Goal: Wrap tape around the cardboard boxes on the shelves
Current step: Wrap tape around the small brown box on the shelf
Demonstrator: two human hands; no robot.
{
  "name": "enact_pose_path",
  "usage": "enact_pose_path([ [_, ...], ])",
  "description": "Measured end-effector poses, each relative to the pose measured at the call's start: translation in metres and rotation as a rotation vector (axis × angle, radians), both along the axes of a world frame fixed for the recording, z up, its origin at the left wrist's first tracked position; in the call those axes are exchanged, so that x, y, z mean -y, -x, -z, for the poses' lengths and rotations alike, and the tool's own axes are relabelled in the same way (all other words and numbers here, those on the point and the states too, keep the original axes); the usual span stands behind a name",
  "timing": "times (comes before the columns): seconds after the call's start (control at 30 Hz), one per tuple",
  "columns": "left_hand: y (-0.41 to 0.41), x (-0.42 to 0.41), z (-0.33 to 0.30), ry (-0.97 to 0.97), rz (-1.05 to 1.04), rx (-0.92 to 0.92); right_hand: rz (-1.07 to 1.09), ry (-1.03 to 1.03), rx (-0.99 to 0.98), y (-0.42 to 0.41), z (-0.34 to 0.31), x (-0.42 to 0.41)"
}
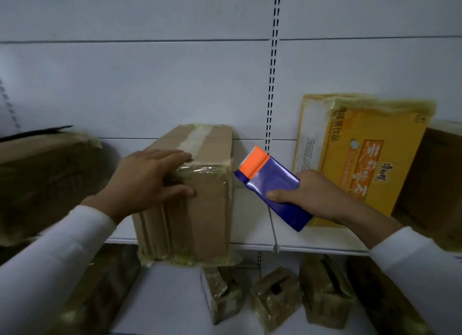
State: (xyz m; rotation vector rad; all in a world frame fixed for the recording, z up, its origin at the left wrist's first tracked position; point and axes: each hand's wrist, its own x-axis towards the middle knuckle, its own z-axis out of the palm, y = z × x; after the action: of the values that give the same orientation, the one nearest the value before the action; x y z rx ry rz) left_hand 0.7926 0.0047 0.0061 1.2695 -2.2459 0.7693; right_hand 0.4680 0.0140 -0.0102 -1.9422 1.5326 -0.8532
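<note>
A brown cardboard box [207, 197] stands upright on the white shelf [252, 224], with clear tape along its top and over its upper front edge. My left hand [147, 182] lies on the box's top left corner, fingers straight over the taped edge and thumb against the front face. My right hand [310, 194] grips a blue tape dispenser [270, 182] with an orange toothed cutter end. The dispenser is in the air just right of the box, cutter pointing at the box's upper right corner.
A yellow printed carton [360, 154] wrapped in tape leans against the back wall on the right. A large dark box [42, 179] stands at the left. Several small taped boxes [275, 299] sit on the lower shelf. A slotted upright [272, 84] runs up the back wall.
</note>
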Motion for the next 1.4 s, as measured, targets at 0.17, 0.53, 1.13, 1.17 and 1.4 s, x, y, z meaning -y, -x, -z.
enact_pose_path([
  [0.17,0.020,0.004,0.001,-0.015,-0.028,-0.025,0.052,-0.003,0.064,0.008,0.006,-0.002],
  [0.53,-0.006,-0.012,-0.007,-0.112,0.208,-0.133,0.121,0.129,0.034,-0.027,-0.077,-0.088],
  [1.13,-0.292,-0.057,0.011,-0.303,-0.050,-0.236,-0.235,0.133,-0.057,-0.328,-0.072,-0.053],
  [1.17,-0.302,-0.056,0.012,-0.300,-0.059,-0.241,-0.255,0.129,-0.069,-0.340,-0.070,-0.045],
  [1.4,-0.351,-0.038,0.010,-0.257,-0.137,-0.236,-0.227,0.081,-0.114,-0.386,-0.047,0.009],
])
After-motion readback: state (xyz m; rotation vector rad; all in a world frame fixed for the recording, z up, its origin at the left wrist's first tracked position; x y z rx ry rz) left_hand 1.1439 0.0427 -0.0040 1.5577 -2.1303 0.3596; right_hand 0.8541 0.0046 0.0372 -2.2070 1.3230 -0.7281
